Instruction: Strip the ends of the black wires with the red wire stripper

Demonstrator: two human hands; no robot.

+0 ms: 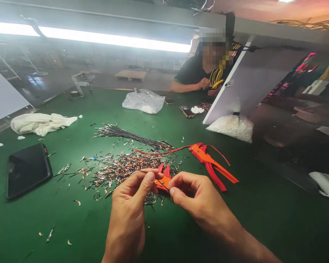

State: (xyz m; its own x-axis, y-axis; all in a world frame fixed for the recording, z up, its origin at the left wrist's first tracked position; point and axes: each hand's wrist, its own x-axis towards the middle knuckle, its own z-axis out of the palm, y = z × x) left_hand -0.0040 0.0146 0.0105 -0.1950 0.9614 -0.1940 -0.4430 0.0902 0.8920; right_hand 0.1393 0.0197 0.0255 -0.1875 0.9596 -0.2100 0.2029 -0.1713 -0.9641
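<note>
A thin black wire (163, 185) spans the short gap between my hands. My left hand (134, 197) pinches it between thumb and fingers; my right hand (199, 193) pinches its other end with thumb and forefinger. Just behind the fingertips is a red and orange wire stripper (160, 181), its handles hidden by my hands. Beyond lies a heap of short black wire offcuts with bare copper ends (120, 168). A bundle of longer black wires (128, 137) rests past the heap. To the right sits a second red and orange wire stripper (208, 160), with a red wire (175, 150) beside its jaws.
A black phone (29, 170) and a crumpled cream cloth (42, 123) lie at left. Toward the back are a clear plastic bag (144, 101), another phone (186, 111) and a white filled bag (231, 128) by a slanted panel (252, 80). Across the table, a person (192, 78) handles yellow cables.
</note>
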